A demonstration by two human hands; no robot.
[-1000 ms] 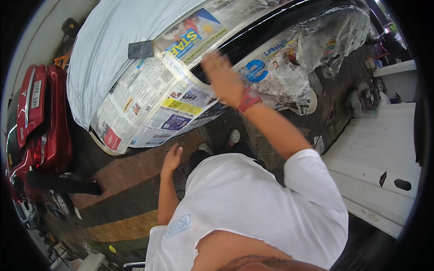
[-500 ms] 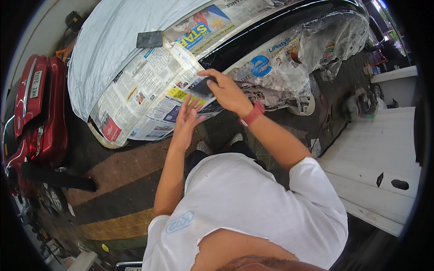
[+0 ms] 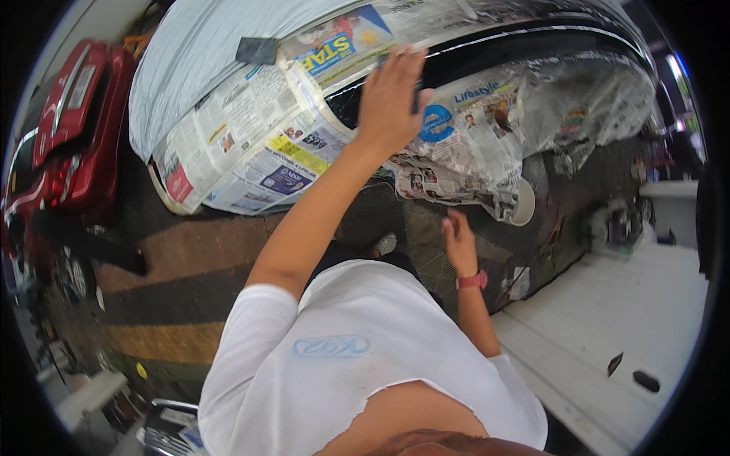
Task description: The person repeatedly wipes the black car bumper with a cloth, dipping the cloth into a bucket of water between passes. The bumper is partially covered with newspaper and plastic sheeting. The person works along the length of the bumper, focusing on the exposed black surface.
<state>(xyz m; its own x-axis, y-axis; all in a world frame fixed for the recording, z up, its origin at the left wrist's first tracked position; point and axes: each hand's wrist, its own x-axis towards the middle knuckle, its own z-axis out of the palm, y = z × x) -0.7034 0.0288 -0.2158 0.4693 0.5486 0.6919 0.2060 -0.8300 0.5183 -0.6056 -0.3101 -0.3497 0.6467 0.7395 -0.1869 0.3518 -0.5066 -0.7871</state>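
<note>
In front of me is a vehicle body masked with newspaper (image 3: pixel 228 129) and clear plastic, leaving a glossy black strip (image 3: pixel 487 55) bare. My left hand (image 3: pixel 391 102) lies over that strip with its fingers stretched forward. Dark edges of a flat dark pad (image 3: pixel 417 97) show beside the fingers; the palm hides most of it. My right hand (image 3: pixel 461 243) hangs near my body below the loose newspaper, fingers slightly bent and apart, with nothing visible in it. A second dark grey rectangular pad (image 3: pixel 257 51) rests on the masking, left of my left hand.
A pale grey cover (image 3: pixel 182 83) drapes the body's upper left. A red car (image 3: pixel 84 129) stands at the left. Crumpled clear plastic (image 3: pixel 593 106) hangs at the right, near a white round rim (image 3: pixel 524 204). A white bench-like surface (image 3: pixel 608 334) lies at lower right.
My right hand has left the newspaper edge and dropped toward my body, without the dark pad. My left hand has reached forward onto the black strip, with the pad now under it.
</note>
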